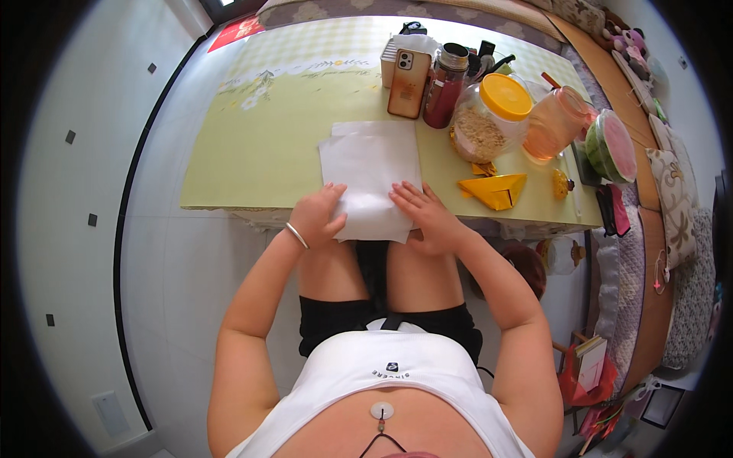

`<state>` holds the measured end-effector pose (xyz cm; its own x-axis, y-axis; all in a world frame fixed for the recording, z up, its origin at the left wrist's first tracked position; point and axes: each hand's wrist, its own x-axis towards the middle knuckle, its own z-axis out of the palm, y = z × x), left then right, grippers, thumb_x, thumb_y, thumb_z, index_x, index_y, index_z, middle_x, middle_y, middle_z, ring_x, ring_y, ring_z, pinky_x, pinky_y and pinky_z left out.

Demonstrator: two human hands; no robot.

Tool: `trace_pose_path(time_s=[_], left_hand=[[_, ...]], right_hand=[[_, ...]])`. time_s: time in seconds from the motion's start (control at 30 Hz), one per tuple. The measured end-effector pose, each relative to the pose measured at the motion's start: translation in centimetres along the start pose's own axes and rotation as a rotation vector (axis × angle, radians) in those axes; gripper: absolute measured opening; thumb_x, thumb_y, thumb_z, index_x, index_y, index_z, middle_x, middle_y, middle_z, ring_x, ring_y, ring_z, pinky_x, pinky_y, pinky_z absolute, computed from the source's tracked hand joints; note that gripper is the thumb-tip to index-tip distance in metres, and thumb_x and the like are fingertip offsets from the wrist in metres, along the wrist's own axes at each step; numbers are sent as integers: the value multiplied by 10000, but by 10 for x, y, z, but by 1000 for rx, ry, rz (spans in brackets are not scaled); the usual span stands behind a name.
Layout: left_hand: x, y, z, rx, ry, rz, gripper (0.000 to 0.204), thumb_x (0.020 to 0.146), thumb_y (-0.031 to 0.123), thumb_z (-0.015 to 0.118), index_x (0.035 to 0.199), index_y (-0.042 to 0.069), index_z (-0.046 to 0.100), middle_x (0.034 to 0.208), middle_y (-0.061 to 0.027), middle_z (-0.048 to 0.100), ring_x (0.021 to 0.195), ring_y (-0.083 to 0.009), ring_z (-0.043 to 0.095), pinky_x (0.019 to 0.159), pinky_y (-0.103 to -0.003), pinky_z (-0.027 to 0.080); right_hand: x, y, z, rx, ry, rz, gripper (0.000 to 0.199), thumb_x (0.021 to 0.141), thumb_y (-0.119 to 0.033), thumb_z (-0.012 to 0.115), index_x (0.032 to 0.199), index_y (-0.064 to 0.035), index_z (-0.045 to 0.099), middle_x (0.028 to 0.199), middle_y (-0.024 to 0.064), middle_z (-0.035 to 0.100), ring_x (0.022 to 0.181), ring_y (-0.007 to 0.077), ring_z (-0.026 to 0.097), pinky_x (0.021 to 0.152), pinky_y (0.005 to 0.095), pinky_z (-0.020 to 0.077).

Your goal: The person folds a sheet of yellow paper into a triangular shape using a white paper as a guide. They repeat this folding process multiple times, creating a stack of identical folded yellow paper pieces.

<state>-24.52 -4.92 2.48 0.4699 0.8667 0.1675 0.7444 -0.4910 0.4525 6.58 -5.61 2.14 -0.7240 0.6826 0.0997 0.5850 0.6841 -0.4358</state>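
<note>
White paper sheet (pixel 372 177): lies on the near edge of the table (pixel 252 153), its near end hanging a little over the rim toward the lap. Long axis runs near to far. A second white sheet shows beneath it at the far end.

Left hand (pixel 317 217): at the sheet's near left corner, fingers curled, fingertips pressing the paper edge; a thin bangle on the wrist. Half closed, pinning rather than gripping.

Right hand (pixel 427 214): at the near right edge, fingers spread flat on the paper. Open, holding nothing, pressing down. Both hands are equally close; the sheet lies between them and stretches away to the far side.

Folded yellow paper (pixel 495 189): right of the sheet, apart from it.

Far right group: jar with yellow lid (pixel 492 114), dark red bottle (pixel 445 88), phone (pixel 410 82) leaning upright, pink jar (pixel 557 122).
</note>
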Motion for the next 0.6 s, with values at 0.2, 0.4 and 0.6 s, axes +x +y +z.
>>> trace_pose_path(time_s=[0.2,0.4,0.6], left_hand=[[4,-16,-24,-144,-182,57,658,805,235,744,1392,26,531,1400,-193,562,1336,-354,504,1087,-421,423],[2,-29,-31,-196,-236,160,669,900,377,648,1454,39,486,1464,-160,523,1401,-333,436,1137,-422,361],[10,-65,-26,-1009,-336,-60,559,878,207,595,1415,60,549,1441,-95,552,1372,-231,454,1165,-382,312]], right_hand=[[-2,12,2,-13,26,20,905,725,-156,708,1540,-99,320,1595,101,341,1499,278,269,1207,584,158],[-5,18,19,70,150,31,529,841,-175,723,1355,-161,603,1523,66,465,1466,264,338,1212,543,158],[5,17,21,327,284,145,181,878,-169,717,1049,-112,742,1358,57,628,1370,252,474,1193,515,203]])
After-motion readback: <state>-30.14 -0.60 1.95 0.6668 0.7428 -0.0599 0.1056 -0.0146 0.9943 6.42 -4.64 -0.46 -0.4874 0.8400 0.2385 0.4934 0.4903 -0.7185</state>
